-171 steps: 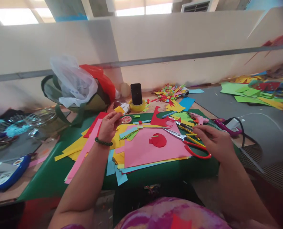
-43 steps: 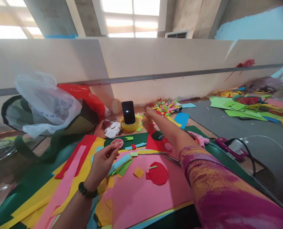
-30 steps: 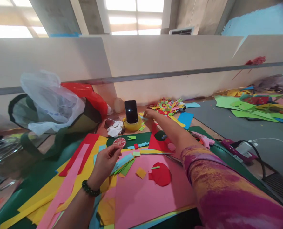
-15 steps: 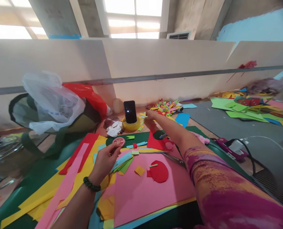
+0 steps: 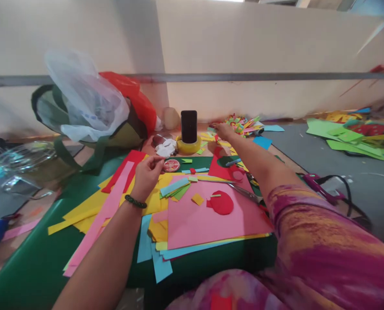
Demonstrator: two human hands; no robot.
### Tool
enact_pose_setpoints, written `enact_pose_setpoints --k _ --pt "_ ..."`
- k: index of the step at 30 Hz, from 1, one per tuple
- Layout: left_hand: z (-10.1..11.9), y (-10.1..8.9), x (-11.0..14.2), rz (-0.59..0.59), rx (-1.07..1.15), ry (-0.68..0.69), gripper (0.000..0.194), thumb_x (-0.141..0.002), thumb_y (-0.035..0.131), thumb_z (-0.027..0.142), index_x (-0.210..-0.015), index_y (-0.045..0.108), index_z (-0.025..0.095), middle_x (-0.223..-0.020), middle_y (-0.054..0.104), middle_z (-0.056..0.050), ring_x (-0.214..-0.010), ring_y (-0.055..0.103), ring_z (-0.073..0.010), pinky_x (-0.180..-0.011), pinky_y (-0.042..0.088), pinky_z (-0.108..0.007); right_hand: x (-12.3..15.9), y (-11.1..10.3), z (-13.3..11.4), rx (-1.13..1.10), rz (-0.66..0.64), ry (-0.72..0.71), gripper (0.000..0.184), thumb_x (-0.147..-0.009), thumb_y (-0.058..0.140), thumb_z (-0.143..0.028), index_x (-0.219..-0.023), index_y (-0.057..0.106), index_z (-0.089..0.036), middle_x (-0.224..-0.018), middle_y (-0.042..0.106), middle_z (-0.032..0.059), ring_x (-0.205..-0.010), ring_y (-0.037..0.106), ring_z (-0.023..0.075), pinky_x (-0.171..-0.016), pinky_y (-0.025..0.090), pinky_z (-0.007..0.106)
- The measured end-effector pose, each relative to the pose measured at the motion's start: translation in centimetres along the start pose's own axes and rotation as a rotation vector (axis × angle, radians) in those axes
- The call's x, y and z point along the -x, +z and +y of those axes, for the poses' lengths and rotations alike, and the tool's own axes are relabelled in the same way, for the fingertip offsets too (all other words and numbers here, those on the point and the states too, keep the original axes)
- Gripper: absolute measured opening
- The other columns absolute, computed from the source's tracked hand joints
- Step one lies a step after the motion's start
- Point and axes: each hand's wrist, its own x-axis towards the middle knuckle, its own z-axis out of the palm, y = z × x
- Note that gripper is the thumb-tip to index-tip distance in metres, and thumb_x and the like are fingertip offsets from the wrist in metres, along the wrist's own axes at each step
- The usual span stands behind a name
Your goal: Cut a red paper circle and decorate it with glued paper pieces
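Two hands: both out over the bench (image 5: 148, 147), apart from each other, the left nearer the body, the right stretched to the far edge.
Left hand (image 5: 149, 172): just beside the round red-and-white disc (image 5: 171, 165), with a narrow grip, thumb and forefinger tips together; can't tell from here whether anything thin is pinched there.
Right hand (image 5: 224, 131): fingers down by the small paper scraps (image 5: 207, 138) near the far edge, just left of the spiky paper bundle (image 5: 241, 125); grip blurred, can't tell how wide or whether it holds anything.
Middle of the bench: pink sheet (image 5: 192, 228) on top of a stack of coloured paper, and lying on it a red circle (image 5: 223, 203) with a tab, plus a yellow square (image 5: 197, 199).
Scissors (image 5: 247, 193): blades across the pink sheet's upper right, handles partly hidden by the right arm.
Red sheet (image 5: 216, 166): round hole cut in it, beyond the pink one.
Phone (image 5: 188, 126): upright at the yellow tape roll (image 5: 189, 147), crumpled white tissue (image 5: 166, 147) to the left.
Left side: yellow and pink strips fanned over the green cover (image 5: 43, 241), reaching towards the near edge; bulky bag (image 5: 127, 135) behind.
Right side: purple power strip (image 5: 323, 188) beyond the sleeve (image 5: 311, 219), green sheets (image 5: 338, 134) farther off.
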Motion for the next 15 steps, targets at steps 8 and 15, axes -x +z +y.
enact_pose_setpoints --k 8,15 --pt "-0.3 -0.1 -0.5 0.027 0.031 0.034 0.019 -0.069 0.064 0.033 -0.075 0.067 0.016 -0.057 0.067 -0.001 -0.054 0.062 -0.0142 -0.053 0.048 -0.023 3.5 -5.3 1.5 -0.139 0.184 0.145 0.029 -0.089 0.050 -0.020 -0.103 0.072 -0.007 -0.102 0.071 0.0217 -0.093 0.062 0.0273 -0.078 0.044 0.033" --pt "-0.6 -0.1 -0.7 0.043 0.052 0.038 0.017 -0.068 0.064 0.031 -0.075 0.066 0.016 -0.058 0.067 -0.001 -0.054 0.062 -0.0142 -0.053 0.048 -0.023 10.1 -9.5 -1.7 -0.637 0.236 0.143 0.017 -0.087 0.055 -0.022 -0.083 0.066 -0.010 -0.064 0.059 0.0027 -0.056 0.051 0.0108 -0.054 0.040 0.023"
